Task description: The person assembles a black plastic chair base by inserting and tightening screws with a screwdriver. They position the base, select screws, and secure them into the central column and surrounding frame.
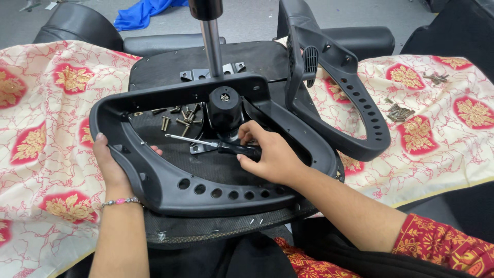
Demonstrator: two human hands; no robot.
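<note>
— What is the person working on?

— An upturned office chair seat (206,56), black, lying on a cream and red patterned cloth (41,128). A shiny metal post (211,44) rises from the middle of its underside, and a black round hub (225,105) sits at the foot of the post.

— And the big black loop in front?

— That is a plastic armrest (170,180), a curved frame with a row of round holes along its near edge. It lies flat across the seat, around the hub. A second armrest (339,103) of the same kind stands tilted at the right, its own line of holes facing the camera.

— What are the hands doing?

— The left hand (110,164) is clasped around the near left corner of the flat armrest, thumb on top. The right hand (270,154) is closed around the black handle of a screwdriver (216,144), whose thin shaft points left, inside the loop just beside the hub.

— Any loose parts?

— Several bolts (177,121) lie on the seat inside the loop, left of the hub. More screws (400,112) sit in small heaps on the cloth at the far right.
</note>
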